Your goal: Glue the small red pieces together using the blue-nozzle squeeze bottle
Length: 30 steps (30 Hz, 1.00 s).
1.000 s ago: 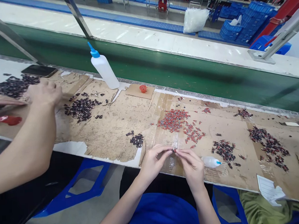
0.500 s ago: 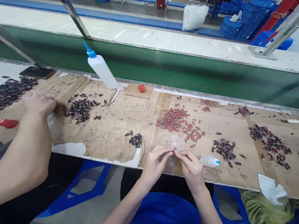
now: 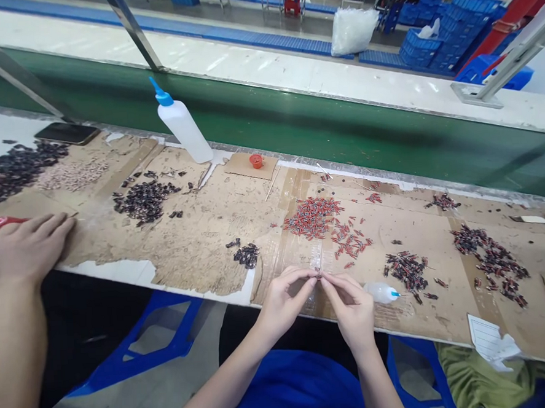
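Close to the table's front edge, my left hand point(image 3: 282, 297) and my right hand point(image 3: 351, 304) meet fingertip to fingertip. Between them they pinch one small dark and red part point(image 3: 318, 274), too small to make out in detail. Just beyond my hands lies a pile of small red parts point(image 3: 314, 217), with looser ones spread to its right. A little heap of black parts point(image 3: 247, 255) is left of my left hand. Beside my right hand a small white squeeze bottle point(image 3: 381, 293) with a blue tip lies on its side. Dark and red pieces point(image 3: 406, 271) are heaped beyond it.
A co-worker's hand point(image 3: 26, 247) rests at the left by a red object point(image 3: 6, 221). A tall white bottle point(image 3: 185, 132) leans near the back edge, beside a red cap point(image 3: 256, 161). More piles point(image 3: 490, 258) lie right; a phone point(image 3: 67, 133) lies far left.
The co-worker's arm at the left has drawn back toward the table's front edge, uncovering small pale parts, and another co-worker hand shows at the left edge. My hands keep nearly the same pinch.
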Motion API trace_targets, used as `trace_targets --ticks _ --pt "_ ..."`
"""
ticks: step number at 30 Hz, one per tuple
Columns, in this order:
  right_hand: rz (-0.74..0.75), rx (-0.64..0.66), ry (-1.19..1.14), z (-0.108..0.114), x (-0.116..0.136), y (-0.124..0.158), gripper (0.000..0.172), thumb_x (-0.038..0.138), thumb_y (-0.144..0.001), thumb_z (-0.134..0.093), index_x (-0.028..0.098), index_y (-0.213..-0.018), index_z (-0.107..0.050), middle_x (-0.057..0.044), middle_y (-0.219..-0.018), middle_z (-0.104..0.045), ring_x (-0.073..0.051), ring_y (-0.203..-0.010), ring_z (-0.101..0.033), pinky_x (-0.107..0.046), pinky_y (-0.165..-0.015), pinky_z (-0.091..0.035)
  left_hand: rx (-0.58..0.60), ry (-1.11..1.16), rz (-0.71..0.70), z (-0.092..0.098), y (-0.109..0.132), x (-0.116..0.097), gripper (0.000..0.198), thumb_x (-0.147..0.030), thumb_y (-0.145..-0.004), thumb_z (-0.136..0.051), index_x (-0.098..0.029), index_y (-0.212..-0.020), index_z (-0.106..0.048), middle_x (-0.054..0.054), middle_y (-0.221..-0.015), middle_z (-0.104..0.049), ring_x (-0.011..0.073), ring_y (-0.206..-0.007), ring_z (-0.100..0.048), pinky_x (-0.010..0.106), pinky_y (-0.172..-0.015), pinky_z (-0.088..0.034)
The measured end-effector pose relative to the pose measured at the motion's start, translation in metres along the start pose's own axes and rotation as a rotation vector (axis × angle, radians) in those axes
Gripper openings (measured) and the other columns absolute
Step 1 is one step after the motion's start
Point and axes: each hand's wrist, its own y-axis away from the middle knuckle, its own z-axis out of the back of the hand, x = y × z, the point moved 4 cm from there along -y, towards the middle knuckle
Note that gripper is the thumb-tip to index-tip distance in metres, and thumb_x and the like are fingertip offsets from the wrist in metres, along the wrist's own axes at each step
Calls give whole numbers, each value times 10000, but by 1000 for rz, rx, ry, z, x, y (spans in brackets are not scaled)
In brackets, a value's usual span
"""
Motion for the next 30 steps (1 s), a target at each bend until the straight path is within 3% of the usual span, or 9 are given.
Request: trace_targets --ticks 3,5,9,15,22,30 --pt "-198 -103 -137 0 -6 3 175 308 -756 -754 173 -864 -777 -84 -800 -768 -221 -714 -740 -330 -679 -641 -5 -16 -8 -2 2 -2 133 -240 -854 -623 -189 -901 -738 70 -888 -743 189 -878 -687 315 -833 -562" --pt "-246 -122 -159 -2 -6 5 216 322 -723 -775 162 -868 -779 -90 -794 -773 -228 -695 -742 -338 -670 -643 -17 -31 -14 -3 2 -2 125 -224 -845 -617 -188 -894 -727 64 -879 -736 184 -869 -683 305 -822 -558" --pt "-229 -97 -115 -2 2 5 193 303 -728 -756 178 -872 -787 -93 -854 -777 -226 -727 -743 -341 -704 -638 -39 -21 14 -3 3 -2 120 -217 -835 -616 -185 -884 -720 56 -877 -731 181 -870 -678 299 -822 -552" --pt "-323 -224 -114 7 7 3 224 345 -640 -801 158 -760 -778 -78 -709 -765 -215 -614 -723 -323 -623 -639 24 122 56 -6 4 -3 170 -270 -854 -645 -194 -950 -762 80 -930 -756 196 -901 -697 311 -843 -561" --pt "-384 -198 -168 4 1 5 222 342 -620 -811 162 -745 -780 -82 -728 -769 -212 -634 -726 -322 -648 -633 1 70 15 -5 5 0 155 -258 -855 -644 -199 -913 -775 74 -864 -756 189 -848 -688 307 -804 -566" --pt "-343 -168 -153 1 -3 4 232 363 -657 -793 166 -778 -785 -89 -768 -775 -225 -671 -732 -350 -675 -633 28 120 123 -5 5 6 159 -258 -819 -659 -197 -911 -773 77 -923 -765 196 -891 -705 305 -851 -555"
